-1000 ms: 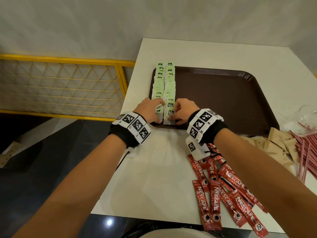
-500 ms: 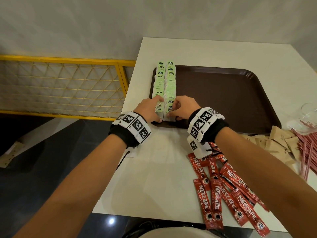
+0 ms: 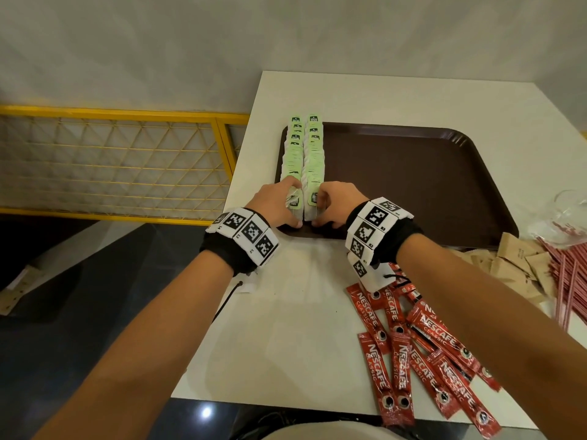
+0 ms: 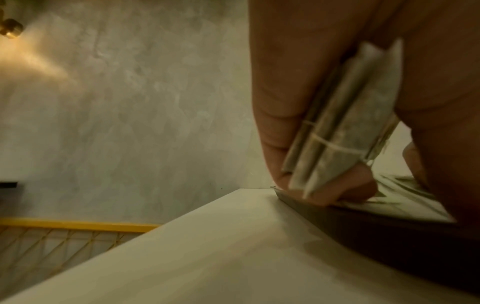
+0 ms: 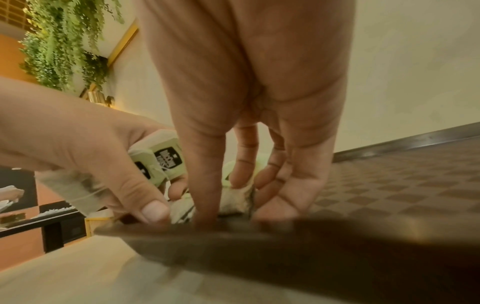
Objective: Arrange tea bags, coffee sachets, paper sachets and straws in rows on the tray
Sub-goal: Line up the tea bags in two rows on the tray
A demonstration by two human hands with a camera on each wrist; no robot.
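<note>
a: what are your hands doing?
b: your left hand (image 3: 275, 203) is pinching a few tea bags (image 4: 337, 127) at the tray's (image 3: 413, 185) near left corner, beside two rows.
a: and the right?
b: your right hand (image 3: 333, 206) is gripping the near end of the right row (image 3: 314, 157), thumb and fingers curled round it.

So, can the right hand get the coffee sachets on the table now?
Probably yes, once it lets go. The right hand now holds tea bags at the tray's near edge. The coffee sachets lie loose and uncovered just beneath that forearm.
</note>
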